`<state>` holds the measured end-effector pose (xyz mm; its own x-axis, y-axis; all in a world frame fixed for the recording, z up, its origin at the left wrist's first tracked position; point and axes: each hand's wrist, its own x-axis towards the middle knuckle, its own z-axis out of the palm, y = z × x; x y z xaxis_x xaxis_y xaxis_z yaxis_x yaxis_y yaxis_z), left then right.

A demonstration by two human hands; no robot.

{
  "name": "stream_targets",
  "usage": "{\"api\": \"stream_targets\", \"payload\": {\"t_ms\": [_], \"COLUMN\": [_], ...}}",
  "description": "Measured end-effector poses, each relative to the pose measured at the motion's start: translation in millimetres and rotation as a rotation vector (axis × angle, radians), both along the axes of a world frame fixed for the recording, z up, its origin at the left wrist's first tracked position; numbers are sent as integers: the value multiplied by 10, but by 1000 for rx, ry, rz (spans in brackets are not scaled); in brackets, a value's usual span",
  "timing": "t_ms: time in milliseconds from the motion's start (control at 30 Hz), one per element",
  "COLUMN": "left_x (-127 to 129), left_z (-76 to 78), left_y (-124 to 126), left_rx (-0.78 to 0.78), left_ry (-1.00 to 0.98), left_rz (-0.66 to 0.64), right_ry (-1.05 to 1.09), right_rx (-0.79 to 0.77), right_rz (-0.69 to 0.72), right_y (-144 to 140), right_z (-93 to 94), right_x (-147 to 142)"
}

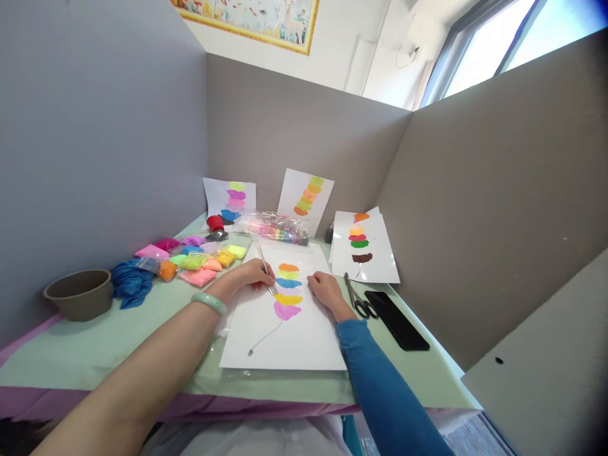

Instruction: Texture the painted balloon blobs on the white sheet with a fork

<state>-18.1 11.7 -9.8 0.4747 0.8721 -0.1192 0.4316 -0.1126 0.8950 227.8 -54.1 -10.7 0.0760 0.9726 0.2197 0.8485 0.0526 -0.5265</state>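
My left hand (254, 273), with a green bangle (209, 303) on its wrist, is closed around a fork (259, 248) whose tines point down at the picture. The tines meet the left edge of a yellow patch (288, 299) on the white sheet (299, 348). Stacked on that sheet are orange, yellow, blue, pale and purple patches, and a thin line runs from the lowest one to a small grey blob (251, 352). Curled on the sheet's right side, my right hand (327, 290) shows nothing in its fingers.
Bags of coloured clay (194, 261), a blue cloth (132, 283) and a brown pot (80, 295) lie left. Behind are a clear pack (273, 227) and pictures (306, 196). Scissors (361, 303), a black phone (398, 320) and another picture (363, 248) are right. Grey partitions (304, 120) surround the table.
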Motion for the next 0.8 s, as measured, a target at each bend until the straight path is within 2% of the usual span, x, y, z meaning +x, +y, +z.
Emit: {"api": "stream_targets", "payload": {"t_ms": [800], "left_x": [-41], "left_z": [-93], "left_y": [141], "left_rx": [1], "left_ry": [46], "left_rz": [-17], "right_ry": [-16], "right_rx": [5], "right_rz": [-8], "right_y": [7], "right_z": [-21], "right_x": [18]}}
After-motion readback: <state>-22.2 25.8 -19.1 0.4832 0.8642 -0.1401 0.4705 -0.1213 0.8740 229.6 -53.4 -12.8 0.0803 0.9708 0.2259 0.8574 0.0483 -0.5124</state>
